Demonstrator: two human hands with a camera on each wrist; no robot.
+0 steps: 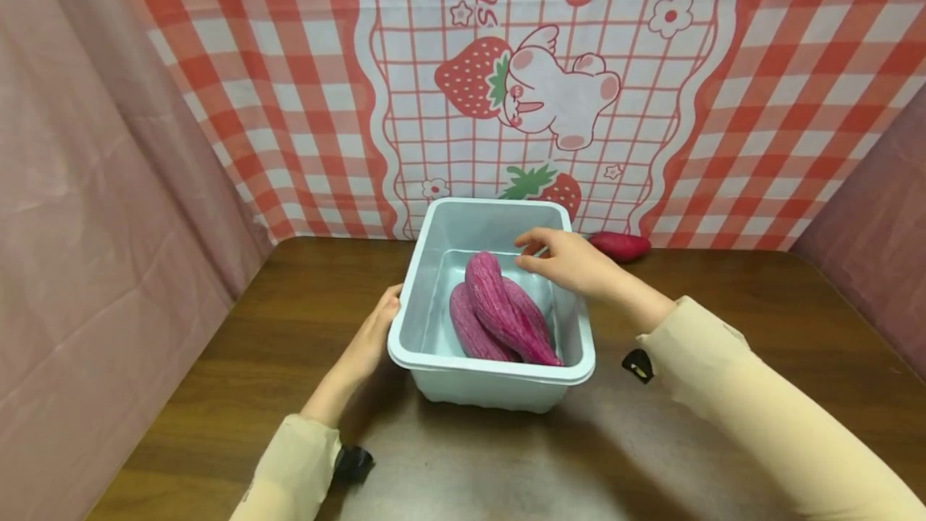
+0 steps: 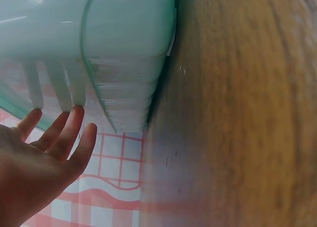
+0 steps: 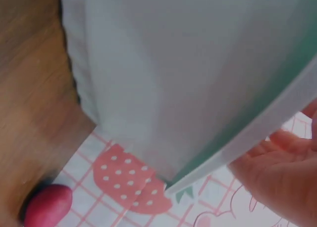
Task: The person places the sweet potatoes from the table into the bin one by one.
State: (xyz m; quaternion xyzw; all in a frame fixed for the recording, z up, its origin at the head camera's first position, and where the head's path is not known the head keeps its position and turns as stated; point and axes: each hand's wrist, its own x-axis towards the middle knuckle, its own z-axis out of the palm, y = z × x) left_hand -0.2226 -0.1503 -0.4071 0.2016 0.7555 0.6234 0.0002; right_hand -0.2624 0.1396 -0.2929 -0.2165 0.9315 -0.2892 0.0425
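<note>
A pale blue-green plastic bin (image 1: 492, 389) stands on the table. Inside lie long, pale-streaked purple vegetables (image 1: 495, 300) that look like eggplants, one across two others. My left hand (image 1: 372, 336) is at the bin's left side; in the left wrist view its spread fingertips (image 2: 75, 115) touch the outer wall. Above the bin's right rim hovers my right hand (image 1: 560, 260), fingers loosely bent over the inside with nothing in them. The right wrist view shows the right hand (image 3: 282, 172) partly behind the rim.
A smooth purple-red sweet potato-like root (image 1: 620, 246) lies at the table's back edge, right of the bin. Behind the wooden table (image 1: 239, 360) hangs a red-and-white checked cloth (image 1: 304, 87) with strawberry prints. Pink curtains (image 1: 108, 183) flank both sides.
</note>
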